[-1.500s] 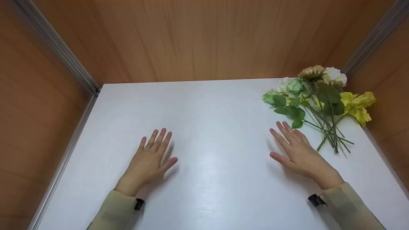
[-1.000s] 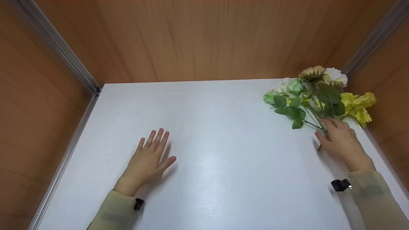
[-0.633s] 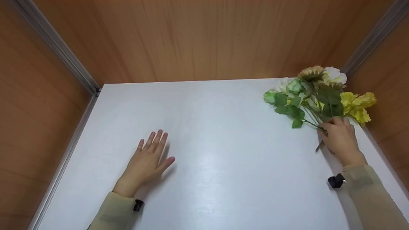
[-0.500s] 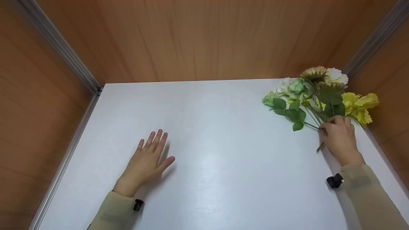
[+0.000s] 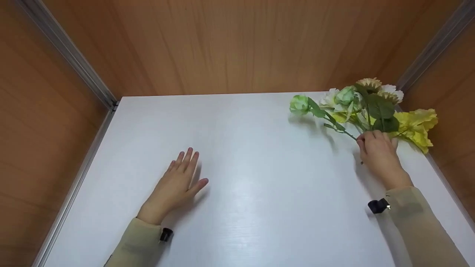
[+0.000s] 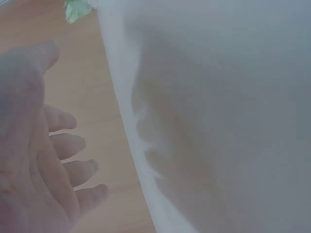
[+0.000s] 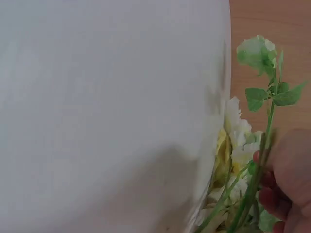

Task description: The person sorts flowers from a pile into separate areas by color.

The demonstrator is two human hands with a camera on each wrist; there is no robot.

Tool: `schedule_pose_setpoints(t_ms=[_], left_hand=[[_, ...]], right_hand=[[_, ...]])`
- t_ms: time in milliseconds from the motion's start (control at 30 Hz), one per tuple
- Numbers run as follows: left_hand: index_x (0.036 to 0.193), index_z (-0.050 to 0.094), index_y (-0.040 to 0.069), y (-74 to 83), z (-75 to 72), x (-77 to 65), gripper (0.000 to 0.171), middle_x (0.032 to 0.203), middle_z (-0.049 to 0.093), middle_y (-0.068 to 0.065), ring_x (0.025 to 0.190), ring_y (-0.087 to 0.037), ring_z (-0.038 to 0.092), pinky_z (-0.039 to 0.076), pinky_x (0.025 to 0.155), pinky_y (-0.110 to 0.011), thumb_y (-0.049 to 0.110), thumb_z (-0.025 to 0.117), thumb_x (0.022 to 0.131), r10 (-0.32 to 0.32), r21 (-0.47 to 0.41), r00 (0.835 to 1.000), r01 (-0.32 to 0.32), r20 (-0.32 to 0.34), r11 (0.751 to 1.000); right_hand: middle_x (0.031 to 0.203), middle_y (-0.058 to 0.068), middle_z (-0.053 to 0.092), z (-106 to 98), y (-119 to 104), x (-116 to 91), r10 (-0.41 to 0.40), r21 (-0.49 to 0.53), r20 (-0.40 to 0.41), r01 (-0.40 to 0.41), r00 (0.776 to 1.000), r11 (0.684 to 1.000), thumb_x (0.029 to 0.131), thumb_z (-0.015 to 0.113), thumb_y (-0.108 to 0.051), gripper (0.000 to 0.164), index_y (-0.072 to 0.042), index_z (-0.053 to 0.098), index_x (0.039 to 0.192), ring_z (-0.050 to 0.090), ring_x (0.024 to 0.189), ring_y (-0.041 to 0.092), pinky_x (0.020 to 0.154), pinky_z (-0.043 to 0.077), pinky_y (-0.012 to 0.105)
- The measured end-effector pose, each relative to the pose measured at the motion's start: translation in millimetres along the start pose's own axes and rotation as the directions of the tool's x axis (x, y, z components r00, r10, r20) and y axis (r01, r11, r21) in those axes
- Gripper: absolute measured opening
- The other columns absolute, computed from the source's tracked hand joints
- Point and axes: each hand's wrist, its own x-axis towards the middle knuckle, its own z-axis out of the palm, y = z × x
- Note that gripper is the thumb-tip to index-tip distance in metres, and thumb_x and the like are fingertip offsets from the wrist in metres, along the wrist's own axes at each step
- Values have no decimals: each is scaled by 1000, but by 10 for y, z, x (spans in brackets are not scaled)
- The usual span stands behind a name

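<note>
R hand (image 5: 380, 157) pinches green rose (image 5: 316, 108) by stem, bloom past fingertips, left of flower pile (image 5: 381, 106); prob. thumb & index, hard to see. L hand (image 5: 171, 189): fingers straight, well apart from pile.

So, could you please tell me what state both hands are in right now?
Left hand: open, holding nothing.
Right hand: closed, holding a green flower by its stem; whether it grips anything else cannot be told.
</note>
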Motion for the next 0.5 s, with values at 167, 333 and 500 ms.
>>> schedule_pose_setpoints(t_ms=[167,333,500], left_hand=[[170,26,-3,113,-4,134,87,177,21,-27,161,-48,29,28,129,-61,55,55,112,-5,-130,1000,3,-8,992],[167,33,-6,233,5,289,84,173,28,-30,156,-47,38,36,126,-59,54,57,112,21,-202,999,-29,-44,979],[164,39,-8,366,0,442,78,168,41,-30,155,-45,42,35,127,-58,48,58,113,10,-301,998,-30,-68,953]], right_hand=[[115,32,58,-16,-191,104,-26,50,-37,28,999,998,114,54,-8,19,9,62,114,51,112,54,92,30,68],[122,35,53,-8,-384,136,-41,184,-86,56,995,981,116,49,-8,25,14,58,121,55,109,53,94,44,69],[121,30,56,31,-722,172,-4,335,-127,47,992,941,118,48,-14,31,13,60,126,62,102,42,84,52,50]])
